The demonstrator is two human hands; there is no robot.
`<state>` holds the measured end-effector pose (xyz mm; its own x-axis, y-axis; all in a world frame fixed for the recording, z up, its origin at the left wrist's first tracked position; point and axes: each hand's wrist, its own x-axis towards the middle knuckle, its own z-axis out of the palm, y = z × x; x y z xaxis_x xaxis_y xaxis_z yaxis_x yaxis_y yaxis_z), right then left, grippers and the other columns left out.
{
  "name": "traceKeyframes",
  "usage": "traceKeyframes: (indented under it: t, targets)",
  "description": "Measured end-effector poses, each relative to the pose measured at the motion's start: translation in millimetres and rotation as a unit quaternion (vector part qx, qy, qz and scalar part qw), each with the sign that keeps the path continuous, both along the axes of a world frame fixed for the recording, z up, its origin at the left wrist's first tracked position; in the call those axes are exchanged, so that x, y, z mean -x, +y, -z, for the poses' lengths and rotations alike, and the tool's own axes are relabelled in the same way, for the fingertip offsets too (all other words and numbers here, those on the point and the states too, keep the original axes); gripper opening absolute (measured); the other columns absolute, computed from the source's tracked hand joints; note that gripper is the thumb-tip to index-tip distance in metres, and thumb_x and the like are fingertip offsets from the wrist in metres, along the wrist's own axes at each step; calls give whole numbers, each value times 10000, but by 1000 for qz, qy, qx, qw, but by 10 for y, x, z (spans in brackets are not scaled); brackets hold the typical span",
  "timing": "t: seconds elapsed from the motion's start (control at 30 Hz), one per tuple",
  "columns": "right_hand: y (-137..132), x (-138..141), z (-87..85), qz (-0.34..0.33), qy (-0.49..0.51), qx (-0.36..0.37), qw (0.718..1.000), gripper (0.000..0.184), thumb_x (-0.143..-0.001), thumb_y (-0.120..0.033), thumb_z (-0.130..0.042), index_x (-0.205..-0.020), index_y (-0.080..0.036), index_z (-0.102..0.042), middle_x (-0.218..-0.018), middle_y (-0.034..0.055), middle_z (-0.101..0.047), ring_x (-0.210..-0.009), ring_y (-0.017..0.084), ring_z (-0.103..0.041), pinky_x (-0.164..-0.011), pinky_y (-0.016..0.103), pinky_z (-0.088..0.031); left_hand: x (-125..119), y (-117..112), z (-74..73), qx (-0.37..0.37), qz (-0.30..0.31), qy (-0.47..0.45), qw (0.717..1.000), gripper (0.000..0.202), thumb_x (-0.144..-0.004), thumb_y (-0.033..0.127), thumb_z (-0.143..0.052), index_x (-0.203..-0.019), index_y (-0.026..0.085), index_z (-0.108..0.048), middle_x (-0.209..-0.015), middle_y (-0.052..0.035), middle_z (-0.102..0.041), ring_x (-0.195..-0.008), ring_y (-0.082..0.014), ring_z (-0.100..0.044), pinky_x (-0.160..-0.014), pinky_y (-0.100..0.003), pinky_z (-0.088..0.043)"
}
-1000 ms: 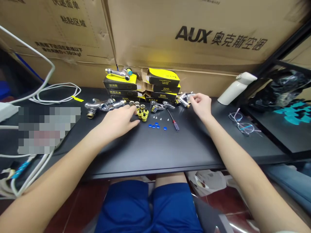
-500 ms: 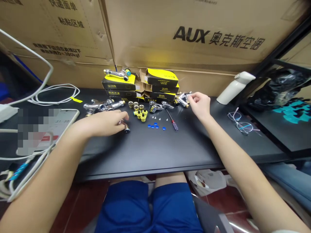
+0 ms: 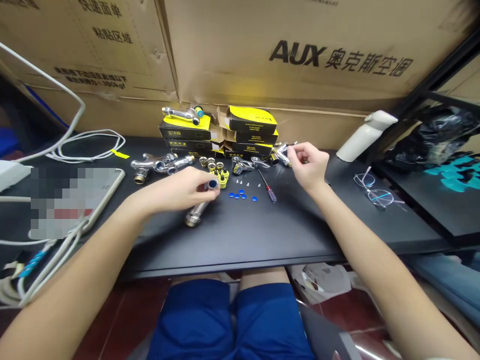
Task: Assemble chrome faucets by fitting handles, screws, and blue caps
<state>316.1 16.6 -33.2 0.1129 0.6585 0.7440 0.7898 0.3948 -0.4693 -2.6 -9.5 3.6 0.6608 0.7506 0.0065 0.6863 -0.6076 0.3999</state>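
My left hand (image 3: 183, 188) is closed round a chrome tap body (image 3: 197, 211), which hangs tilted just above the black table (image 3: 262, 230) with its blue-ringed end (image 3: 213, 184) up by my fingertips. My right hand (image 3: 309, 162) pinches a small metal part I cannot make out, beside a chrome and brass tap piece (image 3: 281, 155). Between the hands lie yellow fittings (image 3: 221, 177), brass nuts (image 3: 210, 161), blue caps (image 3: 240, 195), tiny screws (image 3: 247, 184) and a screwdriver (image 3: 267, 187).
Yellow and black boxes (image 3: 240, 132) are stacked at the back, one with a tap (image 3: 182, 113) on top. More chrome taps (image 3: 155, 164) lie left. A phone (image 3: 101, 195) and white cables (image 3: 86, 145) are left; a white bottle (image 3: 363, 135) and glasses (image 3: 371, 190) right. Cardboard boxes (image 3: 300, 55) stand behind.
My left hand has picked a chrome tap body out of the parts, drawn it toward me and lifted it, turning its blue end up. My right hand has stayed by the tap piece, shifting slightly.
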Motion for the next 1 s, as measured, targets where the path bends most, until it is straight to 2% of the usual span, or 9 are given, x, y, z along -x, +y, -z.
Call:
traceKeyframes:
  t: [0.1,0.13,0.27,0.47,0.57,0.67,0.8,0.87,1.0]
  targets:
    - [-171,180,-9,-99,12,2,995,260,-874,-424,-585,-724,-218,-638,-580,0,-547,-532,142,-484,-592,311,-437,-77,-58,-35,64,2,-133,989,310,-906,452,-493,-894,202,-676,-846,-27,-718,-756,-194,-646,-700,-301,-497]
    - [-240,253,-8,-152,15,34,988,235,-870,-423,-609,-758,-222,-657,-624,9,-594,-557,149,-521,-600,316,-451,-101,-74,-35,90,9,-182,979,319,-919,457,-486,-943,198,-671,-927,-41,-728,-818,-201,-661,-739,-310,-516]
    - [-492,542,29,-332,105,189,918,223,-837,-444,-680,-931,-242,-681,-783,17,-684,-567,152,-586,-560,323,-498,-192,-107,19,158,26,-320,934,333,-900,454,-570,-1071,183,-659,-1112,-83,-711,-975,-221,-676,-852,-339,-544]
    - [-601,730,90,-440,229,316,809,375,-750,-389,-793,-988,-249,-539,-905,9,-722,-689,157,-684,-529,256,-506,-332,-151,180,226,-9,-430,874,316,-812,388,-721,-1036,169,-674,-1101,-100,-723,-911,-225,-708,-785,-355,-587]
    - [-602,738,71,-454,268,349,774,469,-726,-366,-816,-1033,-265,-475,-831,-13,-728,-662,155,-684,-532,251,-507,-400,-177,226,198,-13,-478,856,268,-767,345,-767,-916,154,-653,-1172,-116,-698,-1001,-240,-687,-790,-346,-590]
    - [-608,743,40,-450,277,364,767,512,-735,-388,-802,-1100,-266,-465,-701,-40,-701,-605,157,-670,-522,253,-498,-411,-136,224,142,-40,-481,864,281,-767,386,-752,-855,154,-622,-1088,-107,-710,-1006,-238,-678,-781,-328,-587]
    - [-579,721,9,-418,308,352,778,490,-749,-438,-771,-1099,-254,-480,-697,-13,-724,-528,149,-630,-484,259,-465,-245,97,225,12,-185,-459,869,295,-913,453,-494,-955,176,-587,-1060,-84,-700,-987,-210,-670,-708,-300,-582]
    - [-550,691,-7,-390,332,330,793,478,-748,-447,-765,-1088,-259,-486,-688,-18,-723,-513,148,-616,-481,268,-465,-115,237,254,-87,-239,-387,886,246,-887,400,-520,-965,178,-594,-1037,-68,-695,-939,-196,-661,-733,-298,-568]
    - [-502,632,-40,-345,364,293,814,467,-736,-449,-770,-1062,-258,-494,-643,-38,-702,-453,132,-566,-440,265,-438,38,371,335,-169,-185,-174,952,204,-832,319,-542,-905,167,-658,-937,-67,-689,-893,-207,-652,-817,-324,-526]
